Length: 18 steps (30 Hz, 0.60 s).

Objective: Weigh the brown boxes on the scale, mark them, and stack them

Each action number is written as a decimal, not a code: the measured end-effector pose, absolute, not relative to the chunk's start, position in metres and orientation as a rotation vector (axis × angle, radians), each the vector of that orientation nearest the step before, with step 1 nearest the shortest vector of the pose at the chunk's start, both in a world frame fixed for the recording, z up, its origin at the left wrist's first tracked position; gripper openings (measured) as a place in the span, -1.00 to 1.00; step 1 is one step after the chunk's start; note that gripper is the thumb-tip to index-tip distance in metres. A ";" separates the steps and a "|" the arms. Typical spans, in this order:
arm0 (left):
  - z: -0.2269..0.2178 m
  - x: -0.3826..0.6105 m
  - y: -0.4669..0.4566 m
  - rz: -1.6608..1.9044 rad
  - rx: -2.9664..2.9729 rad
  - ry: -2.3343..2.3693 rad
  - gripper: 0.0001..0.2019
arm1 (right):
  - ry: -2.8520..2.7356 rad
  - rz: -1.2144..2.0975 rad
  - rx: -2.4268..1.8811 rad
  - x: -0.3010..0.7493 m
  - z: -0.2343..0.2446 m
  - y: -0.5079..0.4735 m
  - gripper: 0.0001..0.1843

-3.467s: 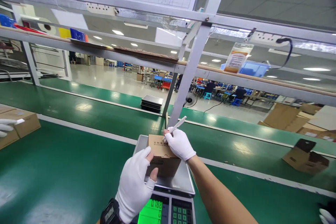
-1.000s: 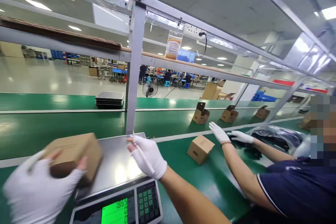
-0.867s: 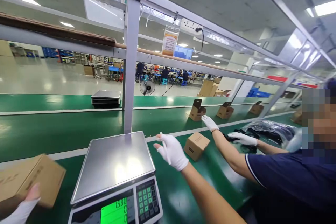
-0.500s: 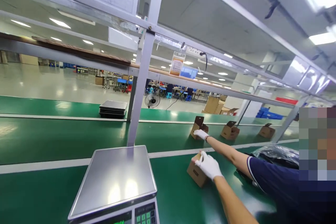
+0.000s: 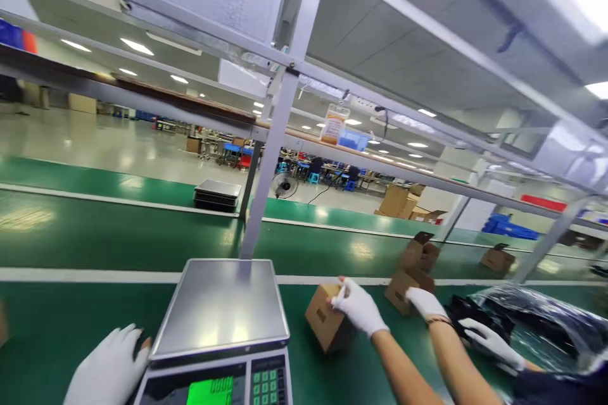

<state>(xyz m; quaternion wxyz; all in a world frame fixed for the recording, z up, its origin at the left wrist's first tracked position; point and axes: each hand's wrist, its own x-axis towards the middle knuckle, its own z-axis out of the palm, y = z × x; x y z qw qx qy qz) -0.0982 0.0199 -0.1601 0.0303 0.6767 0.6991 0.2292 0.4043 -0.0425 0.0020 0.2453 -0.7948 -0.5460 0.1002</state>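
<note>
Box [image 5: 323, 324], small, brown cardboard, closed: on green belt [image 5: 95, 240] just right of scale [image 5: 221, 300], tipped off level. Right hand [image 5: 358, 309], white-gloved, fingers closed over the box's far top corner, apparently a grip for lifting. Left hand [image 5: 110, 368], gloved, fingers spread and holding nothing, just beside near left corner of scale, seemingly at rest there. Display [image 5: 211, 390] lit green. Further right, co-worker's hand [image 5: 424, 301] on second box [image 5: 403, 288]; open boxes [image 5: 420, 252] beyond, spaced along the belt.
</note>
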 end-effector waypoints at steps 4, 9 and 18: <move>-0.150 -0.098 0.013 0.517 2.161 2.222 -0.53 | -1.599 0.240 -1.863 0.364 0.054 -0.018 -0.18; -0.146 -0.098 0.011 0.537 2.154 2.239 -0.57 | -1.923 0.004 -1.861 0.262 0.087 -0.011 -0.33; -0.142 -0.099 0.009 0.579 2.150 2.225 -0.61 | -1.473 0.420 -1.590 0.291 -0.019 0.010 -0.44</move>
